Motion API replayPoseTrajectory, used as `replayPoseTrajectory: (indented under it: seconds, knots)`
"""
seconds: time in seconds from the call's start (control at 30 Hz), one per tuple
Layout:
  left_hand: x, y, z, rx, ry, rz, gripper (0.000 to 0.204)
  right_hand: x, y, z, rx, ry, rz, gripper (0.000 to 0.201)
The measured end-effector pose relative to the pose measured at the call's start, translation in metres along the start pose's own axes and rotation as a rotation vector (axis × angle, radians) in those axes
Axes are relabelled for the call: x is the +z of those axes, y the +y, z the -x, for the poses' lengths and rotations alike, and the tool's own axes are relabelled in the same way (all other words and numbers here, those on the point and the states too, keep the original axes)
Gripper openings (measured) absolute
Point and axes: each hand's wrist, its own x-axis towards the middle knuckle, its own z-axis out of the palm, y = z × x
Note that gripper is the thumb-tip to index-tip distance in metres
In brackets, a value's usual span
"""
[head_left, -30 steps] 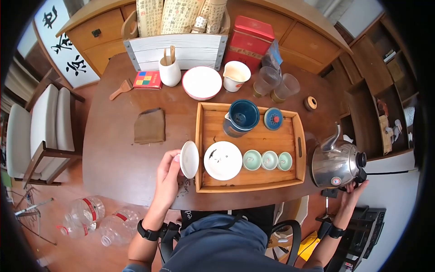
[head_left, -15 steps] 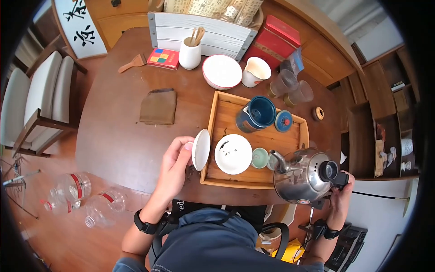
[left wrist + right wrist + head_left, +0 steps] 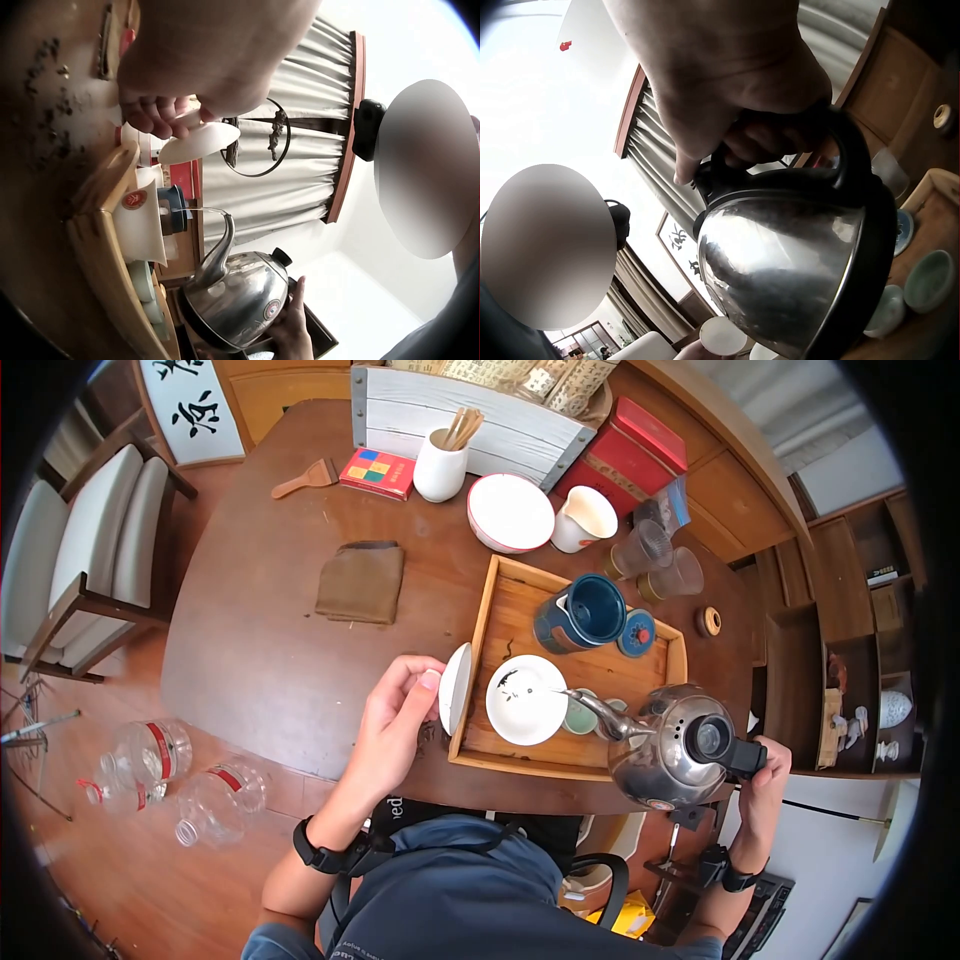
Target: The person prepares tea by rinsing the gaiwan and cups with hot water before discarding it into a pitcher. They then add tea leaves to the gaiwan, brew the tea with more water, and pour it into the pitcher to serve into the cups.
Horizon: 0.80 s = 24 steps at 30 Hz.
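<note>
My right hand [image 3: 766,778] grips the black handle of a steel electric kettle [image 3: 780,262], raised over the right front of the wooden tray [image 3: 530,762]. Its spout reaches over a white gaiwan bowl [image 3: 520,710] with dark tea leaves inside, and a thin stream of water leaves the spout in the left wrist view. My left hand [image 3: 396,718] pinches a white gaiwan lid [image 3: 456,690] by its knob, tilted on edge at the tray's left side. Small pale green cups [image 3: 930,281] stand beside the bowl, partly hidden by the kettle in the head view.
A dark blue pot [image 3: 570,622] and its lid [image 3: 636,633] stand at the tray's back. Behind are a white bowl [image 3: 510,512], a white pitcher [image 3: 585,520] and two clear glasses [image 3: 670,575]. A brown cloth [image 3: 362,582] lies left, and loose leaves [image 3: 56,97] dot the table.
The kettle has come from the table right of the tray, leftward over it, and its spout now points over the gaiwan bowl with water flowing. The left hand keeps the lid beside the tray.
</note>
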Motion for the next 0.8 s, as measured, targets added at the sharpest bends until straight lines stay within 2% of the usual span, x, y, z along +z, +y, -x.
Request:
replayPoseTrajectory:
  seconds: [0.57, 0.8]
  knots:
    - [0.000, -0.002, 0.000, 0.006, -0.003, -0.031, 0.026, 0.000, -0.019, 0.002, 0.034, -0.009, 0.043, 0.083]
    - [0.002, 0.000, 0.002, 0.001, -0.007, -0.016, 0.025, 0.010, -0.040, 0.000, 0.033, -0.068, 0.061, 0.086]
